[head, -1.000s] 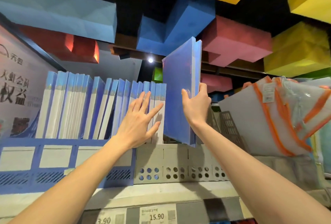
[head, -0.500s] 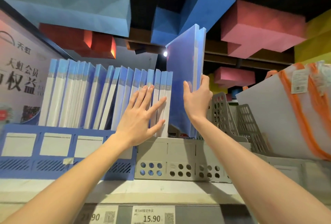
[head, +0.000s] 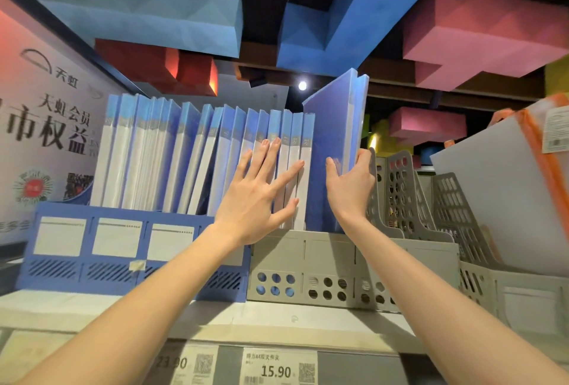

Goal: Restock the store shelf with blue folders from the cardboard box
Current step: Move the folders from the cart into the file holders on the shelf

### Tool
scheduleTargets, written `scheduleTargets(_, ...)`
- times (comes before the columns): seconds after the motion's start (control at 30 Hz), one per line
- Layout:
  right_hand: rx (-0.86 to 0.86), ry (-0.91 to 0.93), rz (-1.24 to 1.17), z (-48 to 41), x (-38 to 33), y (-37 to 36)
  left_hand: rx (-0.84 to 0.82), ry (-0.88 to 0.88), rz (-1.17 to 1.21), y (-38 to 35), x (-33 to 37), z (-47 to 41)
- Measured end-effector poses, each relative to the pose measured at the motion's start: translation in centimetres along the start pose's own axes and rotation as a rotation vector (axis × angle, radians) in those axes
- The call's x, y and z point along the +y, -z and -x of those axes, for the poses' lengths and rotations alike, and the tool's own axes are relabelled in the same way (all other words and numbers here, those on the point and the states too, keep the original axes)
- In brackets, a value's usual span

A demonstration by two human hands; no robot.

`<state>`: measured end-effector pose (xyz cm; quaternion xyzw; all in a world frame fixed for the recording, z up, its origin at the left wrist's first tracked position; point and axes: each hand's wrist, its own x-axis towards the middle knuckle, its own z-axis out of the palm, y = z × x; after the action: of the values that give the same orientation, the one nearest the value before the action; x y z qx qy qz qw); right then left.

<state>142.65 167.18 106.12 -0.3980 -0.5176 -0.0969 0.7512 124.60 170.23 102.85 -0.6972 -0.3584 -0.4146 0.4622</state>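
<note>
A row of several blue folders stands upright in a blue file rack and a grey file rack on the shelf. My left hand lies flat with straight fingers against the spines of the rightmost folders, pressing them leftward. My right hand grips the lower edge of a blue folder, which stands taller than the row, with its bottom inside the grey rack just right of the row. The cardboard box is out of view.
Empty grey rack dividers stand to the right of the held folder. Grey sheets with orange trim lean at far right. Price tags line the shelf edge. A printed sign stands at left. Coloured blocks hang overhead.
The held folder has come down into the grey rack beside the row. My left hand stays pressed on the spines. The view has shifted slightly.
</note>
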Motion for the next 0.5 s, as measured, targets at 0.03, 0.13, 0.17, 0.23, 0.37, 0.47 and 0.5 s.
scheduleTargets(0.03,-0.030,-0.024,0.004,0.1,0.1,0.1,-0.001,0.001,-0.003,0.0,0.0,0.0)
scheduleTargets(0.13,-0.112,-0.075,-0.001,0.8,0.8,0.5,-0.002,0.004,0.005,0.0,0.0,0.1)
scheduleTargets(0.17,-0.135,-0.092,-0.013,1.1,1.1,0.6,-0.003,0.006,0.004,-0.1,0.0,0.1)
scheduleTargets(0.23,-0.172,-0.122,-0.037,1.2,1.4,0.8,0.000,0.004,0.001,-0.1,0.1,0.1)
scheduleTargets(0.37,-0.364,-0.143,-0.012,0.9,0.7,1.4,0.017,-0.004,0.012,-0.1,0.0,0.1)
scheduleTargets(0.47,-0.597,-0.167,0.044,1.5,0.8,1.8,0.009,0.000,0.009,-0.1,0.0,0.1)
scheduleTargets(0.5,-0.650,-0.146,0.080,1.7,1.1,1.7,0.008,0.001,0.010,-0.1,0.0,0.1)
